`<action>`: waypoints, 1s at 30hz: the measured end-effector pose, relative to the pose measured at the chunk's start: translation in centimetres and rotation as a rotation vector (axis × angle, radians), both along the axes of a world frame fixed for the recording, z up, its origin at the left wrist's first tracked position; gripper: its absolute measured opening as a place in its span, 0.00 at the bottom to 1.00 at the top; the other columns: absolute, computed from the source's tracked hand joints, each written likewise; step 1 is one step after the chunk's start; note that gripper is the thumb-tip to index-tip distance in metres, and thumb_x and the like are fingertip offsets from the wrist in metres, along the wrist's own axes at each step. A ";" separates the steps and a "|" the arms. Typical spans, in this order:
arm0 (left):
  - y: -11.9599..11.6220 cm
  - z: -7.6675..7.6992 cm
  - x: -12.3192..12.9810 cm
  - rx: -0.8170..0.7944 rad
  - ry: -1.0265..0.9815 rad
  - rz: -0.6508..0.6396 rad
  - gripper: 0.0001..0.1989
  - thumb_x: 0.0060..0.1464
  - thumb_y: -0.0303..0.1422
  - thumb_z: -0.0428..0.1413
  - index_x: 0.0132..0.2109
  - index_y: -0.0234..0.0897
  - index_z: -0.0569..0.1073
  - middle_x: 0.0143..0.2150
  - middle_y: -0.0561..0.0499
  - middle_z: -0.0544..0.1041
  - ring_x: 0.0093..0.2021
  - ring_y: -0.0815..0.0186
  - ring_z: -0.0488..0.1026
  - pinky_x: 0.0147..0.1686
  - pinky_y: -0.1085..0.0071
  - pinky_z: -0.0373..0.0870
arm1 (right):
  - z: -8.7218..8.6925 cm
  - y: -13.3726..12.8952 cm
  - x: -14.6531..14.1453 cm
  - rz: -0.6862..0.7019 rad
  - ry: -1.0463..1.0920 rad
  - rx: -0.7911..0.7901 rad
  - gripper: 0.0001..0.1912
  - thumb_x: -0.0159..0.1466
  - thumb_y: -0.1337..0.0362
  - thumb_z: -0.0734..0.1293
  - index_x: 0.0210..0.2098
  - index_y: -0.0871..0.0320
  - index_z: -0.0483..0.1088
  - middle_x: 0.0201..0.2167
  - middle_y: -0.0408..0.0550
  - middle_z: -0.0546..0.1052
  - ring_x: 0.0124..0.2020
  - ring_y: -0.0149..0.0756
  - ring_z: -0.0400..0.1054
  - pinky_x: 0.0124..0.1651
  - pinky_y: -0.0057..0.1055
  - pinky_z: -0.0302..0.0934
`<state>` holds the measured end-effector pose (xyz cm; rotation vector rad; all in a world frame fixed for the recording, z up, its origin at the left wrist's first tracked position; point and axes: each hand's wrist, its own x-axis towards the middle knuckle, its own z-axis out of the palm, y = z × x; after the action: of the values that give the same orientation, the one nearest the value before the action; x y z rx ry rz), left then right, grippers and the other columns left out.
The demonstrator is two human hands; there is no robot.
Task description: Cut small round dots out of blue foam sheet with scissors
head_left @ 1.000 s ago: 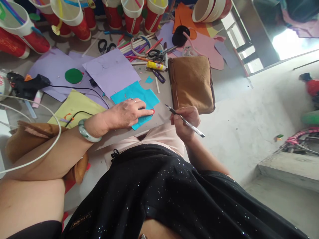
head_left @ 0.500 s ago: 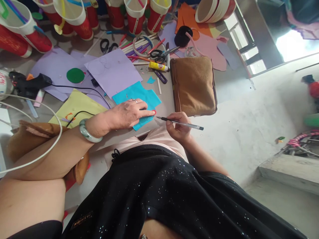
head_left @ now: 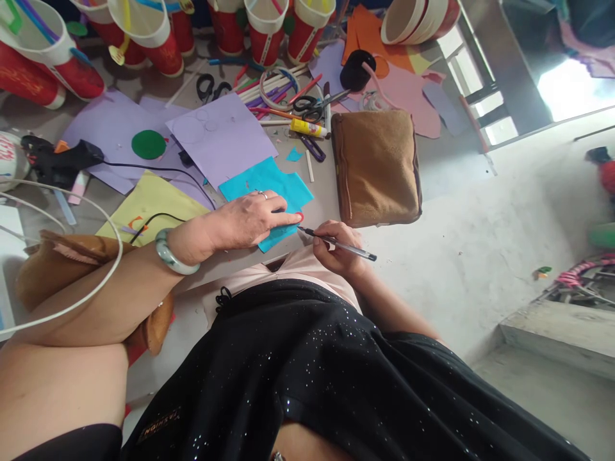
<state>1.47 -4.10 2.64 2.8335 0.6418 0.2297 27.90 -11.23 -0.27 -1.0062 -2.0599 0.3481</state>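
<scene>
My left hand [head_left: 257, 221] lies over a sheet of bright blue paper [head_left: 262, 177], its index finger stretched out. That fingertip presses a small red round piece [head_left: 301, 218] at the paper's right edge; most of the piece is hidden. In my right hand [head_left: 339, 246], pinched between thumb and fingers, is a pen [head_left: 348, 247] with a clear barrel. Its dark tip points left, close to the red piece and the blue paper's edge; I cannot tell if it touches.
A brown zip pouch [head_left: 379, 169] lies right of the blue paper. Beyond are purple paper [head_left: 225, 134], a yellow glue stick [head_left: 307, 128], scissors [head_left: 312, 109] and several red cups [head_left: 266, 38]. At left sit a black glue gun [head_left: 62, 157] and its cord.
My right hand has moved slightly left, bringing the pen tip nearer to the red piece, and the pen slants more. My left finger stays pressed on the piece.
</scene>
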 end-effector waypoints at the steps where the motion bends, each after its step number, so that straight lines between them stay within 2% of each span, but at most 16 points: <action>1: 0.0 0.0 0.0 0.002 -0.002 0.002 0.32 0.64 0.19 0.51 0.70 0.45 0.72 0.56 0.44 0.81 0.57 0.57 0.76 0.56 0.61 0.73 | 0.0 0.0 0.0 -0.002 -0.006 -0.007 0.09 0.66 0.70 0.68 0.43 0.50 0.69 0.29 0.41 0.78 0.25 0.34 0.71 0.30 0.33 0.67; 9: 0.0 -0.1 0.0 -0.012 0.000 0.006 0.31 0.65 0.20 0.50 0.71 0.45 0.72 0.57 0.44 0.81 0.57 0.56 0.76 0.57 0.59 0.73 | 0.0 -0.2 0.0 -0.028 -0.011 0.006 0.06 0.68 0.67 0.68 0.42 0.49 0.69 0.28 0.40 0.78 0.23 0.33 0.70 0.28 0.33 0.67; 18: 0.0 -0.1 0.1 -0.007 -0.004 0.013 0.32 0.64 0.19 0.50 0.70 0.47 0.73 0.55 0.45 0.81 0.56 0.57 0.76 0.57 0.61 0.72 | -0.2 -0.2 -0.2 -0.036 0.005 0.001 0.07 0.67 0.68 0.68 0.43 0.49 0.69 0.28 0.40 0.78 0.23 0.33 0.70 0.28 0.32 0.67; 30: 0.0 0.1 0.0 -0.004 0.015 0.002 0.31 0.65 0.19 0.50 0.70 0.45 0.73 0.57 0.45 0.81 0.58 0.56 0.76 0.57 0.60 0.72 | -0.2 0.5 -1.4 0.087 -0.081 0.217 0.12 0.67 0.72 0.67 0.45 0.49 0.68 0.28 0.39 0.78 0.23 0.31 0.71 0.29 0.31 0.68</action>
<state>1.52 -4.11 2.77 2.8336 0.6478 0.2069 26.50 -10.70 -0.50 -0.8135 -2.1647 0.1252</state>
